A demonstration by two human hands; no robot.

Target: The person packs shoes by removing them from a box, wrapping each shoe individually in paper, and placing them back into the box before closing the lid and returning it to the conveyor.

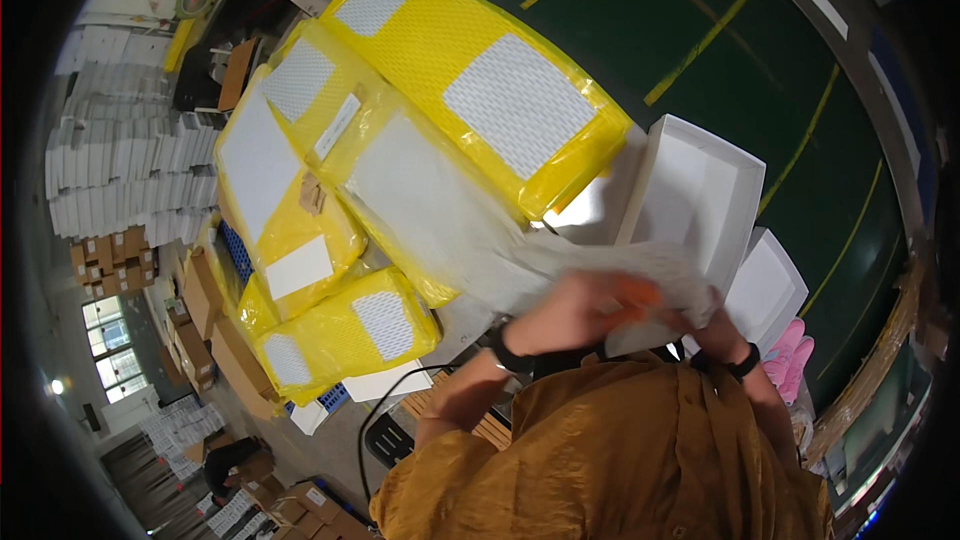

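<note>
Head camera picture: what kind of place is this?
Probably a warehouse packing area: big yellow wrapped parcels, stacks of white boxes and cardboard cartons, and a green floor with yellow lines.

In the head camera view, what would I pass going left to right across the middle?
Stacks of white boxes → yellow wrapped parcels → left hand on white wrapping paper → open white box → pink item.

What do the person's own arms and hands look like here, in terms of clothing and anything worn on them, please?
Both hands are bare, with no gloves. The left hand has a dark band, like a watch or strap, at its wrist. The right hand has a similar dark band at its wrist. The forearms look uncovered, and a loose mustard-brown garment covers the shoulders and upper arms.
</note>
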